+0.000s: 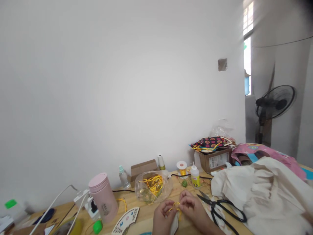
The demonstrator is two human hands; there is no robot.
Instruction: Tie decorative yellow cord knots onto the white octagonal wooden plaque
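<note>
Yellow cord [176, 207] is pinched between the fingertips of both hands, and a small loop of it is held up just above the worktop [144, 217]. The left hand [164, 217] and the right hand [191, 205] are drawn close together, with the fingers curled inward and nearly touching at the cord. Whether a knot is being formed cannot be told, since the fingers hide the crossing strands. A short end of the cord hangs below the pinch. A pale flat piece [174, 226] is partly seen under the hands, but what it is cannot be told.

Just beside the right hand, black-handled scissors [221, 209] are laid with their blades toward the hands. Beyond the hands, a clear plastic bag [153, 188] holding more yellow strands sits on the worktop, and a small green tangle [184, 183] lies near a glue bottle [195, 176]. A spool [181, 168] stands behind them. To the left, a pink flask [104, 197], a printed card [126, 221] and a green cap [97, 227] are placed near a power strip [91, 209]. A white cloth [259, 195] is heaped at the right, and a cardboard box [214, 160] topped with patterned fabric [210, 143] is set against the wall.
</note>
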